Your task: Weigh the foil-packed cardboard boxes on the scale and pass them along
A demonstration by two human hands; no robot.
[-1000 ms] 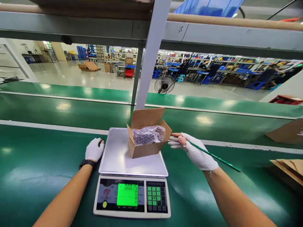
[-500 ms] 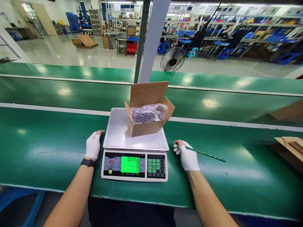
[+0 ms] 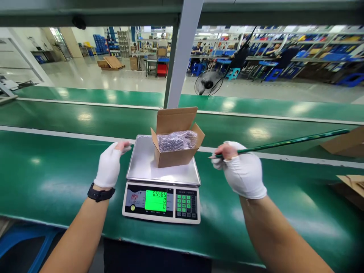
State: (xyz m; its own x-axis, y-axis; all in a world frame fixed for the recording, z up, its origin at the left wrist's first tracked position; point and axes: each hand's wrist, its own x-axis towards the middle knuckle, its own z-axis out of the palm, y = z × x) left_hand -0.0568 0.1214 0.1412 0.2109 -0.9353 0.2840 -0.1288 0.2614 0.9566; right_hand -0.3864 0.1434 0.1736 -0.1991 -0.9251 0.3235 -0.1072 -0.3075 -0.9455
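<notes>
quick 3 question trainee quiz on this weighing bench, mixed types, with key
1. True or false: the box on the scale has its flaps open.
2. What does the right hand hold? A) a tape roll B) a long green rod C) a knife
3. Fill in: the bag of small parts sits inside the ____.

Key
1. True: the rear flap stands up and the bag shows inside.
2. B: the rod runs from the fingers out to the right, above the belt.
3. Box. The left hand is beside the scale's left edge, holding nothing.
</notes>
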